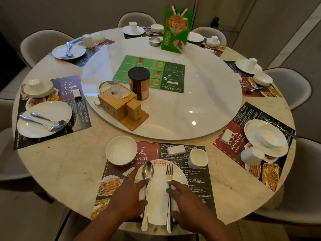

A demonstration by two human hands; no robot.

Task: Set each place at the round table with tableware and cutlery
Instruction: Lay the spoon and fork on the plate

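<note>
At the near place a white plate (159, 202) lies on a printed placemat (196, 185). A spoon (147, 180) and a fork (169, 176) lie on the plate side by side, handles toward me. My left hand (128, 193) rests flat with its fingertips touching the spoon's handle. My right hand (184, 197) has its fingertips on the fork's handle. Beyond the plate stand a white bowl (121, 150), a white cup (198, 158) and a wrapped white packet (176, 150).
A lazy Susan (199, 101) holds a tissue box (118, 100), a dark-lidded can (139, 84), a green menu (151, 73) and a green sign (175, 30). Other places with plates, bowls and cups ring the round table (69, 162). Chairs surround it.
</note>
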